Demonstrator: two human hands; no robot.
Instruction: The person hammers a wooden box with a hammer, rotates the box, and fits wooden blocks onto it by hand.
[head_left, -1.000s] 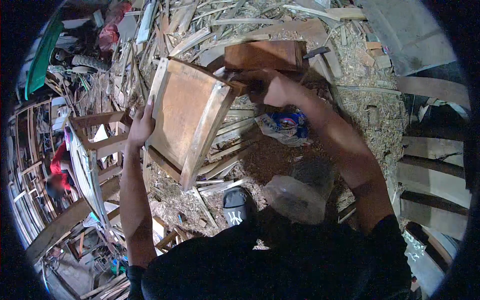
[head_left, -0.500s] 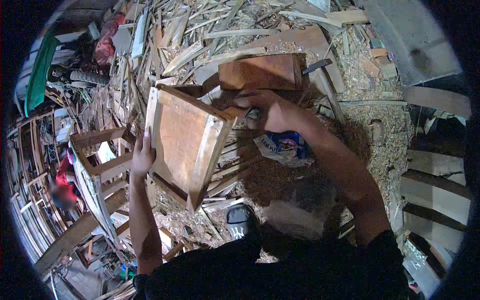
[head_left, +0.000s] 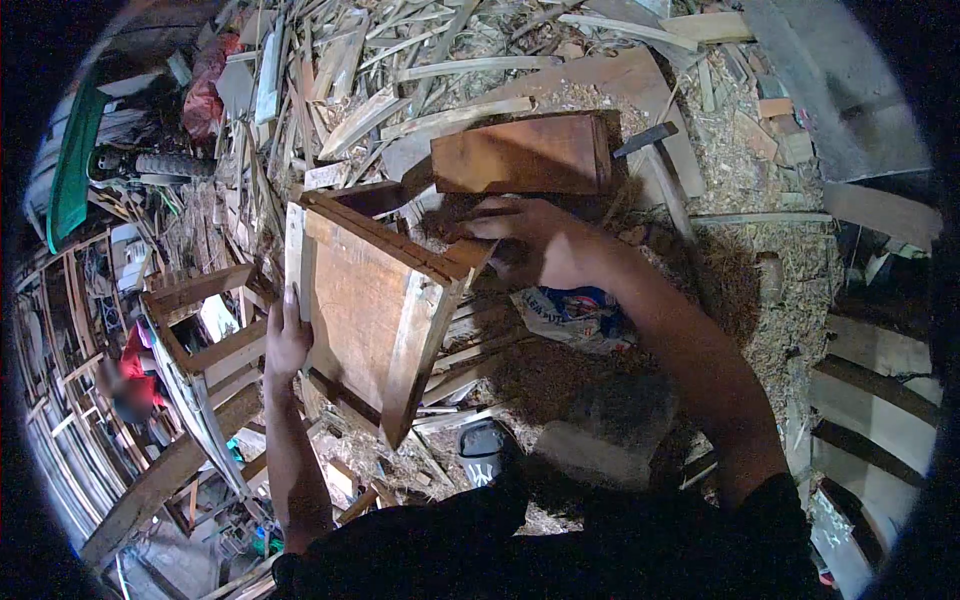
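A wooden frame with a brown panel [head_left: 355, 305] stands tilted in front of me. My left hand [head_left: 288, 340] grips its left edge, fingers stretched up along the pale strip. My right hand [head_left: 535, 240] is at the frame's upper right corner, fingers bent and spread over the end of the wood; the thumb side is in shadow. Just beyond that hand lies a reddish-brown wooden block [head_left: 520, 155]. A hammer [head_left: 647, 139] rests at the block's right end, its handle running down beside it. Below my right hand is a blue and white printed bag [head_left: 575, 318].
Wood scraps [head_left: 470, 65] and shavings cover the ground. A slatted wooden frame [head_left: 225, 345] stands at left, near a person in red [head_left: 135, 375]. A wheel [head_left: 165, 165] and green panel [head_left: 75, 170] are upper left. Curved boards [head_left: 880, 355] lie at right.
The frame has tipped and sits lower in view, its top edge showing more. My right hand's fingers have opened out at the corner. My left hand still holds the left edge.
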